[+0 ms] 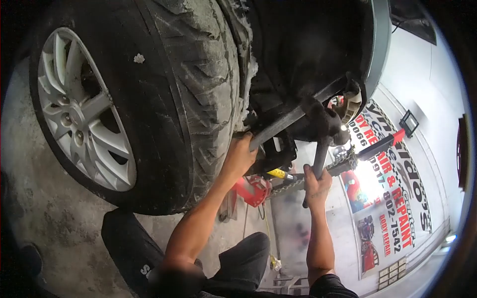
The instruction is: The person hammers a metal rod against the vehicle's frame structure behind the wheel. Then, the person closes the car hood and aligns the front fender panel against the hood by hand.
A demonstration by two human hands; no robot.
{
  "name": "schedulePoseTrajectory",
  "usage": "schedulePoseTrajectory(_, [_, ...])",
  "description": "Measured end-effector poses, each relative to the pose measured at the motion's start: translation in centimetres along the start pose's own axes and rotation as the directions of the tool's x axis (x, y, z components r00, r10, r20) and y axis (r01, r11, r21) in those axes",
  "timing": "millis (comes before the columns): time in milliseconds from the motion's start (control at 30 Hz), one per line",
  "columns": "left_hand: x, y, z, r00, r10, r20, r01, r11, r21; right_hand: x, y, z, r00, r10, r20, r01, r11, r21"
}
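My left hand (240,155) is closed around the lower end of a flat grey metal bar (280,125), close to the tire tread. The bar slants up and right toward the car's wheel well and body edge. My right hand (318,186) grips the handle of a hammer (324,119). Its dark, heavy head is up beside the bar; whether the two touch I cannot tell. The bar's far end lies among dark parts near the broken body edge.
A large tire (198,89) with a silver alloy wheel (82,111) fills the left. Beyond my hands are a red jack-like tool (252,190), a yellow-and-black cylinder (281,174) and a chain (288,187). A repair-shop banner (392,208) hangs on the right wall.
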State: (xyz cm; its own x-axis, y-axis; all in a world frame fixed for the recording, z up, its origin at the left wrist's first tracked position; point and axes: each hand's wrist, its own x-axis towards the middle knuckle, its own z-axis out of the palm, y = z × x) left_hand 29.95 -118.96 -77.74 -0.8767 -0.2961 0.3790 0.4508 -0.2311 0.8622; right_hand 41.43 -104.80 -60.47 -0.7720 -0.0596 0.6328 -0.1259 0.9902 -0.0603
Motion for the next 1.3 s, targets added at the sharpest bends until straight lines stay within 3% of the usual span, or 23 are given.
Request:
schedulePoseTrajectory(67, [0.2, -0.7, 0.5, 0.999, 0.013, 0.029, -0.011, 0.997, -0.076, -0.6, -0.1, -0.5, 1.0, -0.014, -0.021, 0.014, 1.0, 0.0])
schedulePoseTrajectory(233, [1.0, 0.3, 0.3, 0.999, 0.022, 0.045, -0.024, 0.999, 0.047, -1.4, -1.2, -1.6, 0.995, -0.05, -0.086, 0.058, 0.994, 0.089])
schedulePoseTrajectory(300, [1.5, 0.7, 0.4, 0.998, 0.019, 0.059, -0.022, 0.998, 0.054, -0.5, 0.2, -1.6, 0.969, -0.217, -0.122, 0.214, 0.976, -0.038])
schedulePoseTrajectory(367, [1.3, 0.9, 0.2, 0.997, -0.002, 0.079, -0.003, 0.998, 0.061, 0.0, 0.5, -1.5, 0.961, -0.247, -0.125, 0.24, 0.968, -0.068])
schedulePoseTrajectory(433, [1.1, 1.7, -0.3, 0.996, -0.048, 0.081, 0.039, 0.994, 0.106, 0.8, -1.6, -1.3, 0.983, -0.145, -0.111, 0.146, 0.989, 0.003])
schedulePoseTrajectory(467, [0.9, 2.2, -0.5, 0.994, -0.067, 0.088, 0.056, 0.99, 0.127, 1.6, -0.2, -0.9, 0.969, -0.231, -0.092, 0.227, 0.973, -0.046])
schedulePoseTrajectory(567, [1.0, 0.9, 0.8, 0.997, -0.067, 0.031, 0.064, 0.994, 0.087, 1.8, 0.9, -0.5, 0.999, -0.039, 0.037, 0.041, 0.997, -0.062])
schedulePoseTrajectory(667, [0.5, 1.3, 0.0, 0.997, 0.014, 0.07, -0.028, 0.98, 0.195, -0.4, -1.6, -2.2, 1.0, 0.008, -0.001, -0.008, 0.999, -0.038])
schedulePoseTrajectory(700, [-0.1, 1.1, 0.2, 0.997, 0.003, 0.077, -0.018, 0.98, 0.199, -0.8, -0.1, -2.8, 1.0, 0.027, -0.013, -0.026, 0.995, 0.1])
schedulePoseTrajectory(733, [0.2, 1.1, 0.4, 0.997, 0.001, 0.076, -0.016, 0.979, 0.202, -1.1, -0.5, -4.2, 0.995, -0.079, -0.061, 0.082, 0.995, 0.061])
schedulePoseTrajectory(767, [0.7, 1.0, 0.5, 0.997, -0.001, 0.072, -0.014, 0.978, 0.207, -1.5, -1.7, -6.3, 0.977, -0.187, -0.105, 0.191, 0.981, 0.021])
schedulePoseTrajectory(800, [0.8, 1.0, 0.4, 0.998, -0.011, 0.065, -0.003, 0.978, 0.211, -1.5, -1.6, -8.6, 0.929, -0.25, -0.275, 0.258, 0.966, -0.006])
schedulePoseTrajectory(867, [0.4, 1.5, 0.4, 0.997, -0.043, 0.063, 0.029, 0.978, 0.209, -1.6, -1.5, -13.3, 0.734, -0.348, -0.584, 0.343, 0.931, -0.123])
schedulePoseTrajectory(933, [0.4, 1.2, 0.7, 0.996, -0.072, 0.058, 0.061, 0.984, 0.169, -0.7, -1.7, -17.1, 0.561, -0.466, -0.685, 0.433, 0.87, -0.237])
schedulePoseTrajectory(1000, [0.6, 1.5, 0.6, 0.993, -0.093, 0.066, 0.079, 0.979, 0.186, 1.1, 0.5, -16.8, 0.566, -0.584, -0.582, 0.545, 0.795, -0.267])
schedulePoseTrajectory(1067, [-0.1, 1.3, 0.8, 0.995, -0.065, 0.077, 0.053, 0.988, 0.147, 3.5, 6.3, -11.8, 0.772, -0.557, -0.305, 0.447, 0.818, -0.362])
schedulePoseTrajectory(1100, [0.3, 1.7, 0.1, 0.998, -0.03, 0.06, 0.022, 0.991, 0.134, 4.3, 8.8, -8.8, 0.893, -0.438, -0.103, 0.355, 0.827, -0.435])
schedulePoseTrajectory(1133, [0.1, 2.4, -0.4, 0.996, -0.05, 0.07, 0.033, 0.975, 0.219, 4.2, 9.8, -6.2, 0.955, -0.288, 0.072, 0.287, 0.834, -0.471])
schedulePoseTrajectory(1167, [0.9, 1.7, -1.1, 0.993, -0.079, 0.088, 0.065, 0.987, 0.147, 3.8, 9.6, -4.0, 0.966, -0.183, 0.182, 0.248, 0.85, -0.465])
schedulePoseTrajectory(1200, [0.4, 0.4, -0.3, 0.977, -0.125, 0.174, 0.116, 0.991, 0.059, 2.3, 9.0, -3.2, 0.965, -0.133, 0.227, 0.223, 0.87, -0.44])
schedulePoseTrajectory(1233, [-0.8, -0.1, 2.0, 0.953, -0.173, 0.248, 0.193, 0.98, -0.056, 0.6, 5.6, -3.8, 0.962, -0.192, 0.194, 0.25, 0.904, -0.346])
schedulePoseTrajectory(1267, [-1.8, 0.7, 4.2, 0.967, -0.246, 0.069, 0.238, 0.966, 0.101, -1.3, 2.0, -4.7, 0.955, -0.25, 0.16, 0.284, 0.926, -0.25])
schedulePoseTrajectory(1300, [-1.0, 1.2, 2.9, 0.991, -0.122, 0.056, 0.112, 0.982, 0.15, -2.2, 2.7, -3.6, 0.979, -0.158, 0.131, 0.18, 0.968, -0.174])
